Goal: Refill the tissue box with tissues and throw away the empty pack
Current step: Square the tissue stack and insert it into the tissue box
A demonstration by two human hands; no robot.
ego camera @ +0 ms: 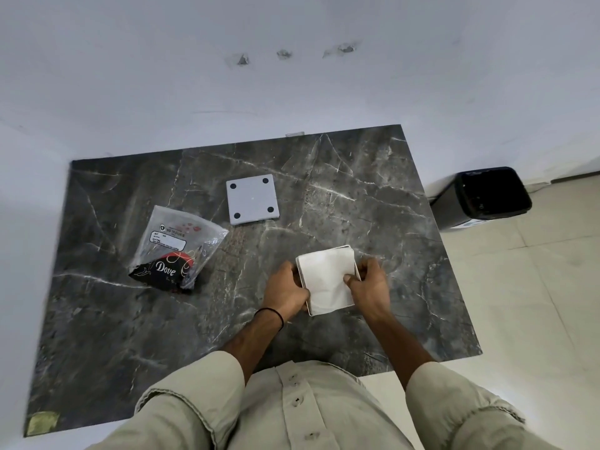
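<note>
A square white tissue box (356,271) stands open on the dark marble table (373,203), filled with white tissues (326,274). My left hand (285,289) grips the box's left side. My right hand (368,285) holds its right side, thumb pressing on the tissues. The box's flat grey lid (252,199), with black pads at its corners, lies apart at the table's middle back. A clear plastic tissue pack (177,238) lies crumpled at the left, apparently empty of tissues.
A black Dove wrapper (164,271) lies at the near end of the plastic pack, whether inside or under it I cannot tell. A black bin (487,196) stands on the tiled floor to the right of the table. White walls border the table's back and left.
</note>
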